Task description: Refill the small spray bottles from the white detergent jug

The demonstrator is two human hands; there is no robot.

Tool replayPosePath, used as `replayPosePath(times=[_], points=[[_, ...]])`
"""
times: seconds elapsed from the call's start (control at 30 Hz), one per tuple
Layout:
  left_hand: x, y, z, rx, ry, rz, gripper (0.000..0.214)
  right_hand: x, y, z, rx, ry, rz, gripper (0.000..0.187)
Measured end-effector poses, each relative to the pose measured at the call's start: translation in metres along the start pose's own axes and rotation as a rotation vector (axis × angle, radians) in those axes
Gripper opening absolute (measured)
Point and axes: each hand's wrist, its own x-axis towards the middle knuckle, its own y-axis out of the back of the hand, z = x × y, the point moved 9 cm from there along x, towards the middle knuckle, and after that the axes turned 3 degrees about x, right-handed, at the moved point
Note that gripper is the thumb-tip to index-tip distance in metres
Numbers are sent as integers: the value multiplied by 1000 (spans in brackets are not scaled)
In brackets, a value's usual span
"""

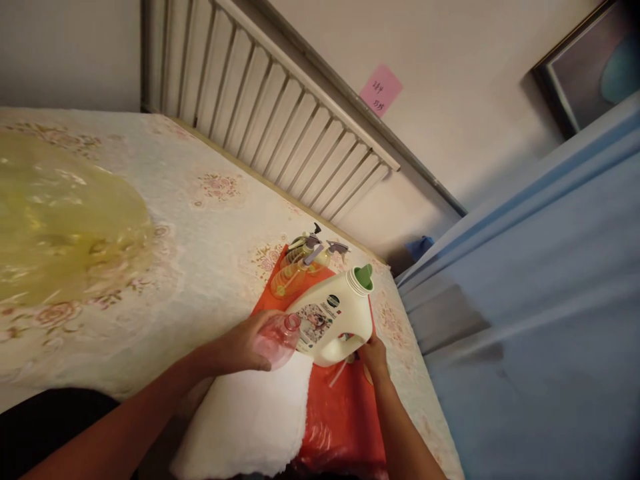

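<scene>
My left hand [245,343] is closed around a small clear pink bottle [280,339] with an open neck, held just above a white fluffy cloth [250,420]. My right hand [374,355] grips the handle end of a white detergent jug [333,315] with a green spout, tilted with its spout pointing away and up. The jug's body lies beside the pink bottle, touching or nearly so. Behind them, yellow spray bottles [300,267] with grey triggers lie on an orange plastic sheet [345,407].
Everything rests on a bed with a floral cover [200,220]. A yellow translucent plastic bag [55,220] lies at the left. A white slatted headboard [280,113] leans on the wall behind. A blue surface [540,293] fills the right side.
</scene>
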Motion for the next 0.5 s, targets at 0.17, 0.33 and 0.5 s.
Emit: replayPosePath(times=[0.17,0.33,0.5], points=[[3,7,4,-53,29,62,82,-17,-1,-15,267,-9,-53,52],[3,9,10,-110,1,74,78,-35,-16,-25,368,3,-141,48],[4,6,6,-127,-14,60,78,-41,-28,-32,359,24,-182,43]])
